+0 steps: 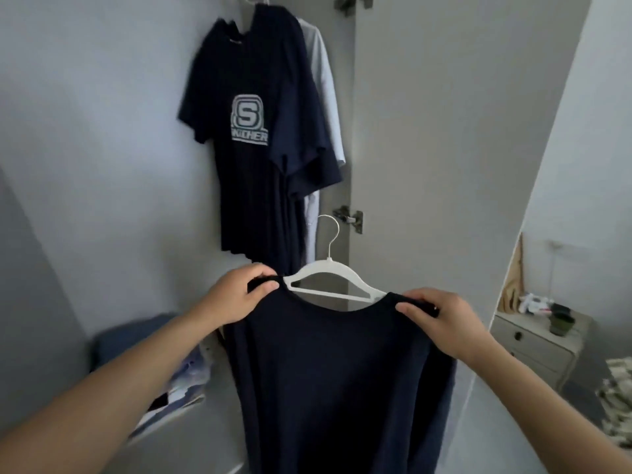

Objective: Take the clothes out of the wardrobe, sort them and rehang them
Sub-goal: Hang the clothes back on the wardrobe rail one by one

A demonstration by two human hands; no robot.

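Observation:
I hold a plain navy T-shirt [335, 371] up in front of me by its shoulders. My left hand [236, 295] pinches the left shoulder and my right hand [434, 316] pinches the right one. A white hanger [333, 278] sits in the neckline, its hook pointing up. Above, inside the wardrobe, a navy T-shirt with a white "S" logo [239, 138] hangs on the rail. Another navy shirt [301, 107] and a white shirt [325, 80] hang behind it.
The open wardrobe door [461, 131] stands to the right, with a hinge [350, 217] near the hanger's hook. Folded blue cloth [133, 340] and papers lie low on the left. A small drawer cabinet [540, 343] with items on top stands at the right.

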